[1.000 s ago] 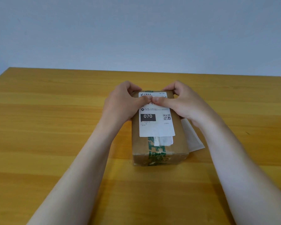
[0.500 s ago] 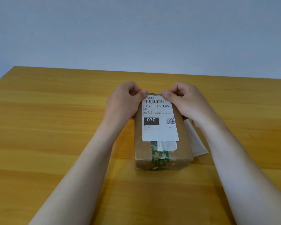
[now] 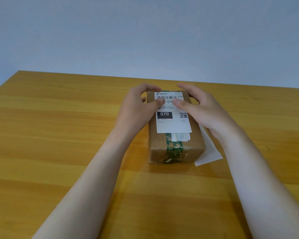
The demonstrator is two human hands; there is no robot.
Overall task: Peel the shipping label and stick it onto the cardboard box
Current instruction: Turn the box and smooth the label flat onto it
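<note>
Now the wooden surface (image 3: 59, 135) fills the lower two thirds of the frame, a smooth yellow-orange grain under a plain pale wall. Just right of centre sits the cardboard box (image 3: 195, 135), a brown rectangular carton with its long side running away from the camera, sealed along the middle with green printed tape (image 3: 173, 149). On its top face lies the shipping label (image 3: 173, 125), a white matte rectangle with a barcode, a black "070" block and a QR code; it looks flat and reaches the far edge of the box. A glossy white backing sheet (image 3: 209, 152) pokes out from behind the box's right side, lying on the surface.

By my reading the peeling is done and the sticking step is in hand. The left hand (image 3: 138, 109) and right hand (image 3: 202, 109) flank the label's upper part, thumbs pressing down on it side by side, nearly touching; the other fingers are spread and curled over the box's far corners, gripping nothing. The next move probably calls for firm, even strokes toward the near edge, to seat the lower half without wrinkles.
</note>
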